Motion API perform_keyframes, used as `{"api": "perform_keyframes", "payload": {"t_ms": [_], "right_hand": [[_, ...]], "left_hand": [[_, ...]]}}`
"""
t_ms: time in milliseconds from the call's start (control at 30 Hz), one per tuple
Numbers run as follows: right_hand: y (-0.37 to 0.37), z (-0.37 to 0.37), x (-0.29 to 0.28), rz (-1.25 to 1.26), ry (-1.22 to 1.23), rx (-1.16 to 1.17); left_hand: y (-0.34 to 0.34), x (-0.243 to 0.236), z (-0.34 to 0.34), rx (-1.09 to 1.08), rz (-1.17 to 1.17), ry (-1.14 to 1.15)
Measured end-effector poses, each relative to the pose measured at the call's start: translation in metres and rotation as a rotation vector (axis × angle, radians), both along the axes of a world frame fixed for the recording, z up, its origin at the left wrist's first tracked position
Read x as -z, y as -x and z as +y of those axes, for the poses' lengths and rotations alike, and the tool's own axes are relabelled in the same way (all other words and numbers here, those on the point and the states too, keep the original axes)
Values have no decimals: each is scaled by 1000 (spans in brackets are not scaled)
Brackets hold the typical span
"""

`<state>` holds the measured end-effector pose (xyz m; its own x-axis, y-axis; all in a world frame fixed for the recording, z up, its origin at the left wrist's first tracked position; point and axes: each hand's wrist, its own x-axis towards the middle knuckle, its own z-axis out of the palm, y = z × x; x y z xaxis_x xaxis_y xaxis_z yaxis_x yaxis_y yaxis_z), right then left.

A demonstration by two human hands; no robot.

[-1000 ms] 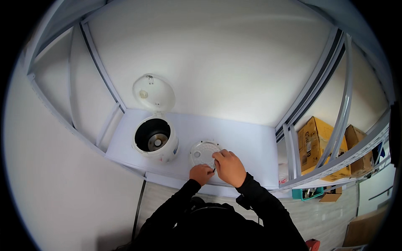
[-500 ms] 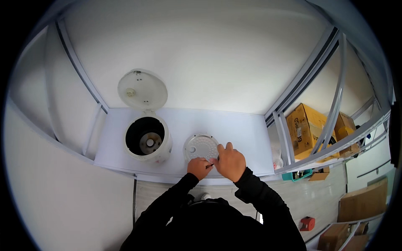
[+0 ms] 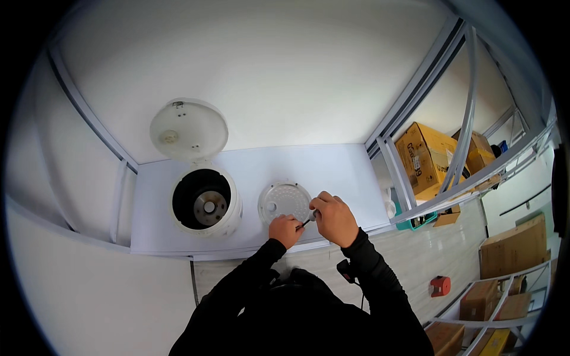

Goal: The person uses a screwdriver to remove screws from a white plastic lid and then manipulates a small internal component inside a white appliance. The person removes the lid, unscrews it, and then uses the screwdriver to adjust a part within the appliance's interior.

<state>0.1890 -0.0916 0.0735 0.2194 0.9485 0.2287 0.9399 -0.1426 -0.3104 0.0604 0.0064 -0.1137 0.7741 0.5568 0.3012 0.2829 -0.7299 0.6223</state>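
Racks (image 3: pixel 484 324) of cardboard boxes (image 3: pixel 478 301) and a plain white worktop (image 3: pixel 338 169) suggest a workshop or storeroom.

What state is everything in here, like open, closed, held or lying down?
Rice cooker: open, bare metal plate showing inside
Lid: raised
Round cover: lying on the table
Thin dark piece: held
Left hand: closed on it
Right hand: curled at its other end, grip unclear
Teal bin: open

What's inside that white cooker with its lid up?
Inside the cooker, a round, metallic-looking plate with a pale disc at its centre sits at the bottom, within dark walls. Whatever lies beneath the plate is covered.
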Motion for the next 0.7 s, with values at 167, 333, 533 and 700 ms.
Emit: {"api": "perform_keyframes", "payload": {"t_ms": [167,333,533,700], "right_hand": [[17,2,-11,15,-21,94],[15,8,11,171,-242,-17],[31,10,-1,-12,32,339],[18,1,11,22,-136,138]], "left_hand": [[3,3,1,-13,-58,27],[-3,1,0,-18,-10,14],[-6,6,1,-18,-2,-60],[-8,8,0,3,34,-36]]}}
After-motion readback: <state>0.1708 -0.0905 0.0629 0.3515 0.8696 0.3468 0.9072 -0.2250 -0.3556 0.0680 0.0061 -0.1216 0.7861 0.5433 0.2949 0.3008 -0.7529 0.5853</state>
